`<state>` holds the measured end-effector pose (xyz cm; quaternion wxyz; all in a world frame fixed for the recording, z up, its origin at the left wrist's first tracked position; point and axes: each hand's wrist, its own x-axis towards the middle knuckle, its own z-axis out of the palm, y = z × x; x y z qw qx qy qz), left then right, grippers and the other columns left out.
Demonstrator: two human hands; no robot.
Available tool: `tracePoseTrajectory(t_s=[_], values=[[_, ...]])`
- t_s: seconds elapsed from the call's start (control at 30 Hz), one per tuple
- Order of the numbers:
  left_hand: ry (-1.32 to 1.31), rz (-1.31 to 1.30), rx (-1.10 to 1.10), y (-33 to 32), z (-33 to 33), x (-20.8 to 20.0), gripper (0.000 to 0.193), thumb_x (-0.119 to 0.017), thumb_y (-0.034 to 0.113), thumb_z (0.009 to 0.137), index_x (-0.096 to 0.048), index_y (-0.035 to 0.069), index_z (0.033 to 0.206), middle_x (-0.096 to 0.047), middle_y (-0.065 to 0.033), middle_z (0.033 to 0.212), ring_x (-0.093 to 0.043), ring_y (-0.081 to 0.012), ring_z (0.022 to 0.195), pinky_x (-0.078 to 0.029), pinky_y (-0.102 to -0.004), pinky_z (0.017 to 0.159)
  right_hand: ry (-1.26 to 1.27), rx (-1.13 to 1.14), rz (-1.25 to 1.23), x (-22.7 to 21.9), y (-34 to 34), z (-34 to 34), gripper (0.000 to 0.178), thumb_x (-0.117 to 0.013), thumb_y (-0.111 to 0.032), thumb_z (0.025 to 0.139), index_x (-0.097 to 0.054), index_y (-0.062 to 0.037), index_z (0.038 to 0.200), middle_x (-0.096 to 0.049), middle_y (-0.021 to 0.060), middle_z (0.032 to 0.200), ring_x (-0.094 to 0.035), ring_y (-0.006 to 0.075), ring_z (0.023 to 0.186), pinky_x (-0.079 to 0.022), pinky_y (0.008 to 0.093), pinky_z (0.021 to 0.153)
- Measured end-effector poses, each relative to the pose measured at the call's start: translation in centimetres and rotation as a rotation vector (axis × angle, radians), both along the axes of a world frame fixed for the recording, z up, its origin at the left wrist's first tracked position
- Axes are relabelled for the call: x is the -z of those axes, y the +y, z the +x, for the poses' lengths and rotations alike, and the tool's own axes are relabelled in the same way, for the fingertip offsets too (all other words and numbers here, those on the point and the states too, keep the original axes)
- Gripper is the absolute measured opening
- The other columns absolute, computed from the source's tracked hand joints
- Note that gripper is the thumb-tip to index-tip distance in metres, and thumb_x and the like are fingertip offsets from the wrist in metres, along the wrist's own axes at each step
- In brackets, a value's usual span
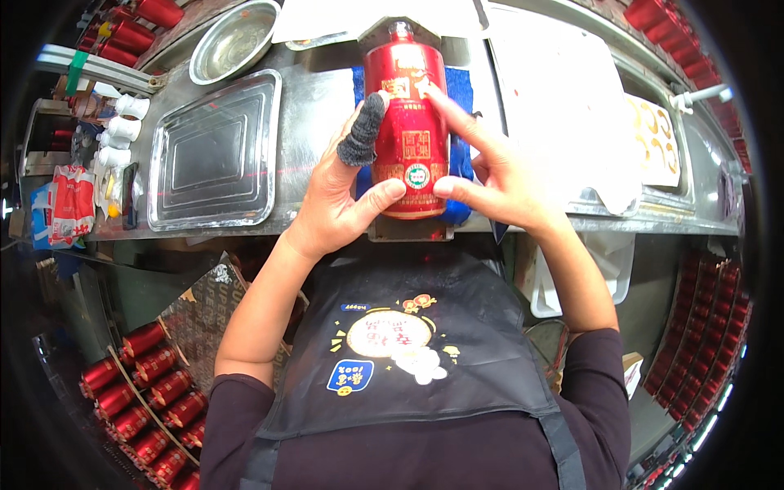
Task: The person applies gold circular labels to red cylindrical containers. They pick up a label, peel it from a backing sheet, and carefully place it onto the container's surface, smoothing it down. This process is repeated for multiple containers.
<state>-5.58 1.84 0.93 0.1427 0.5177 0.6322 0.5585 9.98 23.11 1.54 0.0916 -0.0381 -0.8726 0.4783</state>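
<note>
Red bottle (pixel 412 135) lies over blue cloth (pixel 461 88), neck pointing away. Left hand (pixel 339 192), one finger in dark sleeve (pixel 361 135), spreads thumb and finger against bottle's left side; right hand (pixel 510 175) spreads likewise on right.

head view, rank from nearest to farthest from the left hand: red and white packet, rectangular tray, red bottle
Nearest to the left hand first:
1. red bottle: at its fingers, on the right
2. rectangular tray: to its left
3. red and white packet: far left, beyond the tray
</note>
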Motion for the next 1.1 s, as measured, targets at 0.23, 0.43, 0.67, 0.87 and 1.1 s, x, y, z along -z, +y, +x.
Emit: tracePoseTrajectory(t_s=[0.23,0.43,0.67,0.87,1.1], values=[[-0.038,0.035,0.019,-0.3,1.0,0.1,0.100,-0.078,0.019,0.085,-0.015,0.006,0.161,-0.023,-0.0180,0.166,-0.029,-0.0296,0.150,-0.023,-0.0405,0.121,0.096,0.749,-1.120,-0.7,5.4,-0.9,0.037,-0.060,-0.023,0.098,-0.062,0.0014,0.125,-0.065,0.0066,0.096,-0.063,0.0137,0.079,-0.055,0.0290,0.071],[-0.139,0.003,0.005,-0.3,1.7,0.7,0.109,-0.081,0.023,0.083,-0.007,0.000,0.160,-0.017,-0.0244,0.165,-0.022,-0.0330,0.152,-0.020,-0.0434,0.122,0.185,0.287,-0.141,-1.8,-2.4,3.4,0.040,-0.076,-0.002,0.081,-0.061,0.0020,0.118,-0.067,0.0102,0.102,-0.066,0.0203,0.088,-0.053,0.0309,0.081],[-0.156,-0.070,-0.049,-0.6,2.1,0.6,0.111,-0.083,0.027,0.080,-0.010,-0.001,0.159,-0.019,-0.0267,0.163,-0.025,-0.0369,0.150,-0.021,-0.0447,0.122,0.454,0.129,0.483,-8.3,1.5,-10.1,0.023,-0.072,0.003,0.084,-0.066,-0.0024,0.106,-0.069,0.0126,0.094,-0.069,0.0257,0.082,-0.055,0.0320,0.071],[-0.149,-0.049,-0.095,-0.6,2.1,1.2,0.114,-0.085,0.031,0.078,-0.012,0.001,0.160,-0.018,-0.0271,0.163,-0.023,-0.0421,0.149,-0.021,-0.0484,0.121,0.366,-0.424,0.443,-7.2,1.9,-10.7,0.027,-0.073,0.000,0.083,-0.066,-0.0031,0.109,-0.069,0.0147,0.093,-0.070,0.0290,0.085,-0.055,0.0335,0.071],[-0.263,-0.037,-0.011,-1.0,1.9,1.2,0.113,-0.080,0.030,0.081,-0.005,0.001,0.160,-0.014,-0.0262,0.164,-0.020,-0.0389,0.151,-0.016,-0.0466,0.122,0.752,-0.164,0.745,-8.6,-1.4,-8.0,0.025,-0.074,0.000,0.074,-0.068,-0.0092,0.097,-0.061,0.0076,0.081,-0.062,0.0268,0.073,-0.053,0.0374,0.063]])
